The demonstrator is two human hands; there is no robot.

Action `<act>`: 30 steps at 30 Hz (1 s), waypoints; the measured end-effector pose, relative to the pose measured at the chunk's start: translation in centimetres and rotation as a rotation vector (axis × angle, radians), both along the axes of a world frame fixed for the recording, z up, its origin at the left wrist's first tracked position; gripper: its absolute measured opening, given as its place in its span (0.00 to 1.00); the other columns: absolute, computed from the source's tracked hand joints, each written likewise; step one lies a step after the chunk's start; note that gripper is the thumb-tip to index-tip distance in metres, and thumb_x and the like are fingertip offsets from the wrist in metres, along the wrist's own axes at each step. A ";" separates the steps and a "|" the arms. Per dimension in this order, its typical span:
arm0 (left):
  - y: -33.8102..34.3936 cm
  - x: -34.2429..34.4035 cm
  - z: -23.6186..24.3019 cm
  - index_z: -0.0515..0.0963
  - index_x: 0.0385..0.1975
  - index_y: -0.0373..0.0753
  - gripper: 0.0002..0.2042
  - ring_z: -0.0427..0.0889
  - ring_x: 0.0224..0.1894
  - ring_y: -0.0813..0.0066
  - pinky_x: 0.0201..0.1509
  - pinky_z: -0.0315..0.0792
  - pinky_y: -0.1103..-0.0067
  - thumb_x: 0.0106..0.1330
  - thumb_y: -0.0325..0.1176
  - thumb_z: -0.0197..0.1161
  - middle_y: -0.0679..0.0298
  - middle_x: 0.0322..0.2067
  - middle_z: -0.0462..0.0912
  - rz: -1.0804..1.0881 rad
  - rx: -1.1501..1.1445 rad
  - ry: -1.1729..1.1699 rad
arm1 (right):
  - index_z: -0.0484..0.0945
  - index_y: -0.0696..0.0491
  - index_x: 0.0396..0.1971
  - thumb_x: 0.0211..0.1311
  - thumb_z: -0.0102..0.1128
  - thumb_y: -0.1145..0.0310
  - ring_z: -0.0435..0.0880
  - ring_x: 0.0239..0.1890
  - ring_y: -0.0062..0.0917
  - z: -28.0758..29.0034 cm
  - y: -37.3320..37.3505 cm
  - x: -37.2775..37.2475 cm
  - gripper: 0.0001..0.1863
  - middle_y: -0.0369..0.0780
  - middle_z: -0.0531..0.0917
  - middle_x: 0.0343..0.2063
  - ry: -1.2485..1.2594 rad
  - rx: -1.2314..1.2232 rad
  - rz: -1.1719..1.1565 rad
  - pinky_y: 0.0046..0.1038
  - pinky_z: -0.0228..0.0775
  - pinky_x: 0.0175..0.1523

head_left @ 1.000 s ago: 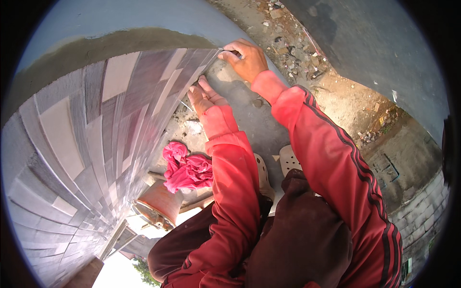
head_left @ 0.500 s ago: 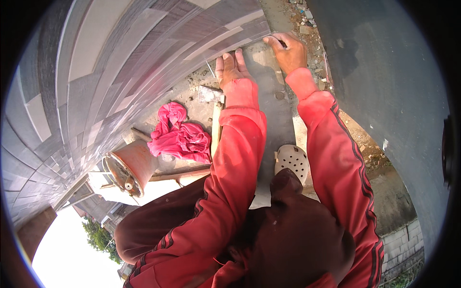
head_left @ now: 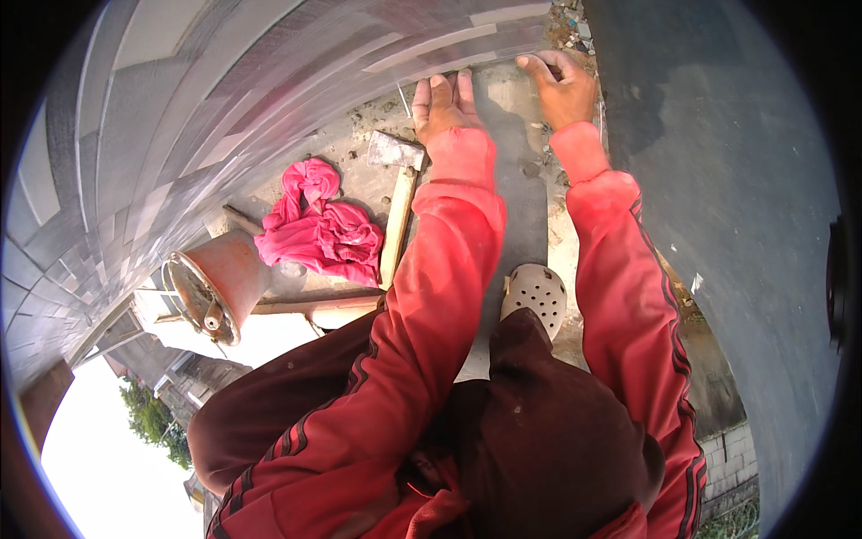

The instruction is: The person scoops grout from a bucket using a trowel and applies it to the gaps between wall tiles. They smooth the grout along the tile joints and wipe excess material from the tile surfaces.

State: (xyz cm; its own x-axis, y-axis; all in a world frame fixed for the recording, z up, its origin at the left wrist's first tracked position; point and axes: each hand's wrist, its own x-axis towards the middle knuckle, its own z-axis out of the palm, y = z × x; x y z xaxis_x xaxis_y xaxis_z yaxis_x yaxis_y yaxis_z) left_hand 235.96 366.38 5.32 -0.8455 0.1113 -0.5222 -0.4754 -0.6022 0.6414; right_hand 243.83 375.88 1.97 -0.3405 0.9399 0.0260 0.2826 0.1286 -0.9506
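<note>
My left hand [head_left: 446, 110] is up against the lower edge of the tiled wall [head_left: 431, 63], palm turned partly upward, with its fingers stretched and apart. No object shows in it. To its right, my right hand [head_left: 567, 90] is also at the wall's lower edge, fingers curled in and thumb pointing toward the tiles. Whatever it may pinch is hidden. A hatchet [head_left: 398, 220] with a pale wooden handle and a mortar-smeared head lies left of my left forearm. Close by is a crumpled pink cloth [head_left: 328, 234].
A dirty orange bucket [head_left: 229, 278] with a tool handle inside lies tipped at the left. A grey slab [head_left: 523, 216] runs beneath my arms, with a beige perforated clog [head_left: 537, 296] on my foot. Rubble [head_left: 570, 27] lies at the far end; a dark panel [head_left: 718, 162] stands at right.
The view has shifted, so the bucket, cloth and hatchet sit further left and higher. Both hands appear slightly further right along the wall's edge, in nearly the same poses.
</note>
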 end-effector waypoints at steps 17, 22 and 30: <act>0.2 0.5 0.1 0.55 0.62 0.28 0.23 0.73 0.55 0.53 0.60 0.76 0.71 0.69 0.21 0.50 0.47 0.54 0.65 -0.018 0.107 -0.144 | 0.82 0.58 0.31 0.46 0.72 0.56 0.83 0.29 0.29 -0.5 0.3 -0.1 0.21 0.43 0.84 0.26 0.001 -0.050 0.005 0.28 0.74 0.38; 0.4 0.6 0.3 0.62 0.56 0.27 0.17 0.76 0.52 0.57 0.57 0.78 0.72 0.69 0.22 0.51 0.48 0.50 0.70 -0.011 0.074 -0.161 | 0.82 0.59 0.31 0.46 0.72 0.56 0.83 0.30 0.29 -0.5 0.2 -0.1 0.20 0.44 0.85 0.27 -0.004 -0.017 0.002 0.29 0.74 0.39; 1.4 1.3 1.2 0.65 0.50 0.29 0.13 0.78 0.48 0.60 0.49 0.81 0.72 0.69 0.28 0.53 0.49 0.47 0.73 -0.140 -0.044 -0.246 | 0.83 0.58 0.30 0.47 0.71 0.57 0.83 0.30 0.29 -0.6 0.0 -0.3 0.19 0.44 0.85 0.27 0.027 -0.018 -0.002 0.29 0.74 0.39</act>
